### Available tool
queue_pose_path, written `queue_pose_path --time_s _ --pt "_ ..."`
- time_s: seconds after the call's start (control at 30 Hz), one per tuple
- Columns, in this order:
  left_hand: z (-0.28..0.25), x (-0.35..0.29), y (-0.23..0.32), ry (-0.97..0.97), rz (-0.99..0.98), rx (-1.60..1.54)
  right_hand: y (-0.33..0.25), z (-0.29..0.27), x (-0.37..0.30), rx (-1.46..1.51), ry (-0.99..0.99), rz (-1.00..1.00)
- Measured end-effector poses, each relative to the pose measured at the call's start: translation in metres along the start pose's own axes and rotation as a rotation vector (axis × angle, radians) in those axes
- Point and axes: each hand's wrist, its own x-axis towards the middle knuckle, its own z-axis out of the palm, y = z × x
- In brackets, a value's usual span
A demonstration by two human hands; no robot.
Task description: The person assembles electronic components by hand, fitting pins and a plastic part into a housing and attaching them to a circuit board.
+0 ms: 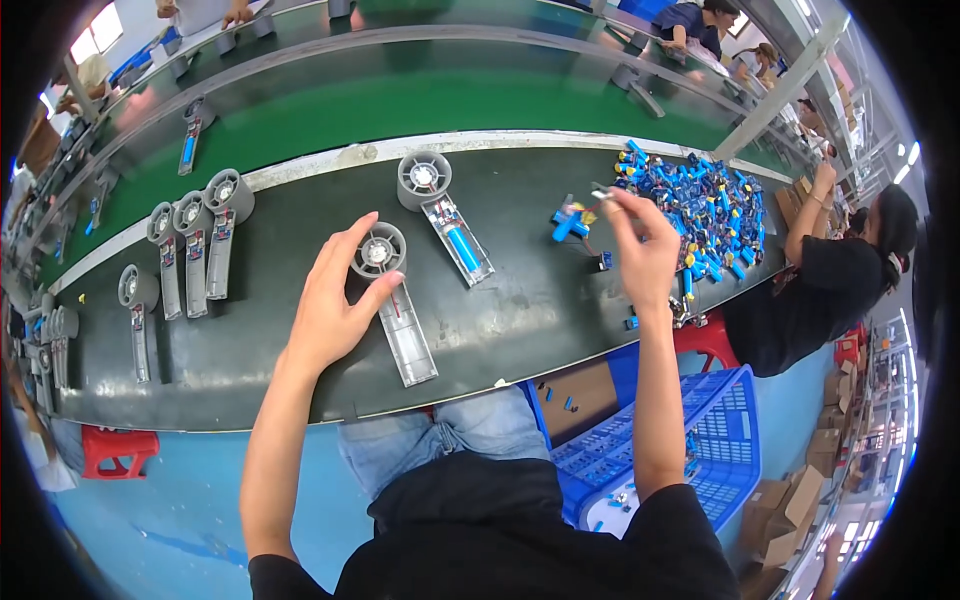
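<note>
Workbench, dark green top: one open grey fan housing (407, 335) at the near edge, left of centre.
Left hand (335, 290): thumb and fingers spread around the round fan head. Right hand (640, 245): fingertips pinching a wired blue battery assembly (572, 222), left of the battery pile (715, 205). Second housing (440, 205), battery-fitted, near the far pale rail (370, 152). Bare benchtop (535, 290) lies between housings and pile; further housings (205, 245) stand well left.

A red stool (108, 442) is standing on the floor (200, 500) at left; a black-clad co-worker (815, 290) is sitting at far right, cardboard boxes (792, 515) lying at near right.
</note>
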Motion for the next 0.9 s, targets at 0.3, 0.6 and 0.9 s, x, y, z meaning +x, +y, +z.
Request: queue_pose_path --time_s 0.3,0.6,0.9 --pt "0.003 0.002 -0.001 0.009 0.049 0.026 0.015 -0.014 0.001 -0.232 0.235 -0.004" --pt "0.002 0.001 0.000 0.015 0.011 0.034 0.002 -0.031 -0.040 -0.469 -0.095 0.039" --pt "-0.002 0.003 0.006 -0.021 -0.084 0.016 0.010 -0.064 -0.010 0.392 -0.025 0.517"
